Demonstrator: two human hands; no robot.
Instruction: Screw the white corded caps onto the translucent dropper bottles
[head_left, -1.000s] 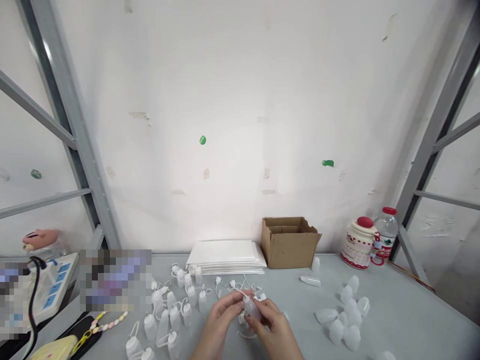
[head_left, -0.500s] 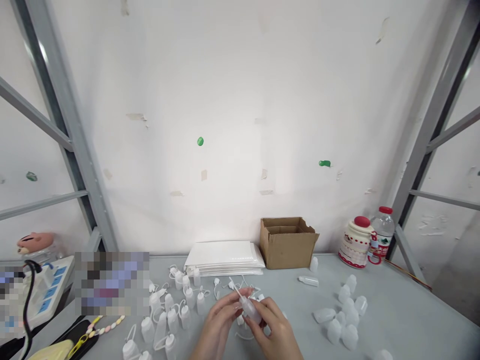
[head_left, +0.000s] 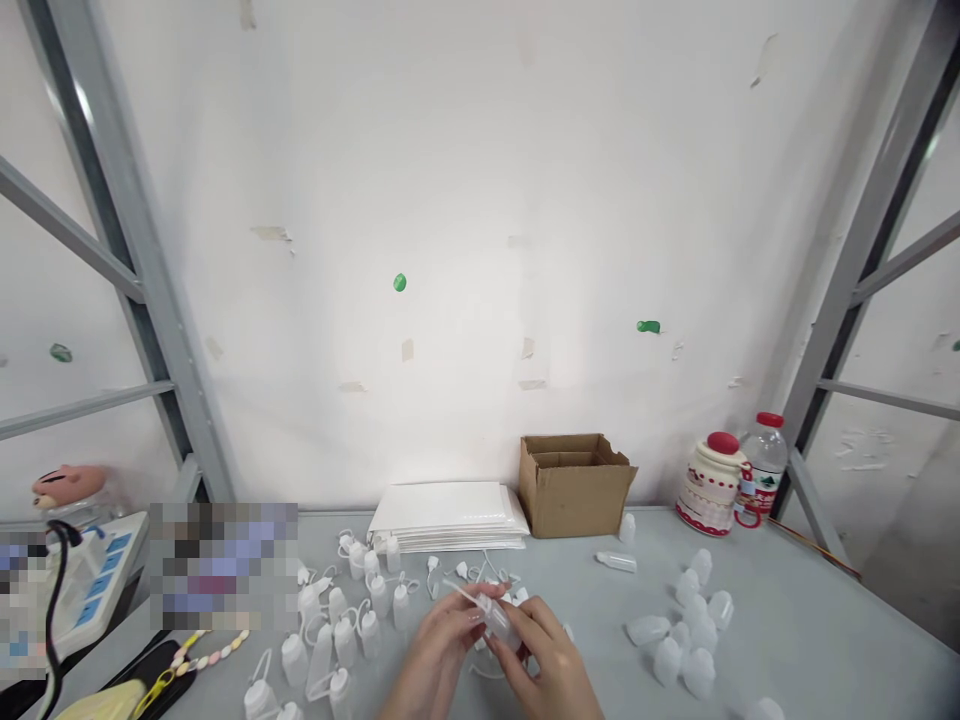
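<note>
Between my two hands, low in the middle of the view, is a small translucent plastic squeeze bottle [head_left: 501,622]. Its thin white spout points up and to the left. My right hand [head_left: 551,660] grips the bottle's body from the right. The fingers of my left hand [head_left: 442,640] are closed around the neck end; the fingertips are partly hidden. Loose white caps with straps [head_left: 461,570] lie on the table just behind and under my hands. Left of them stand several capped squeeze bottles [head_left: 345,637], their strap loops showing.
Several uncapped bottles [head_left: 701,630] lie or stand at the right, with another bottle [head_left: 616,562] lying nearer the cardboard box [head_left: 579,505]. A stack of white sheets [head_left: 450,515] rests against the wall. A decorated jar [head_left: 709,490], a clear red-capped bottle [head_left: 766,455] and a power strip [head_left: 105,580] flank the table.
The spout of the held bottle has tipped further to the left and lower. Both hands stay in nearly the same place, with the fingers shifted slightly.
</note>
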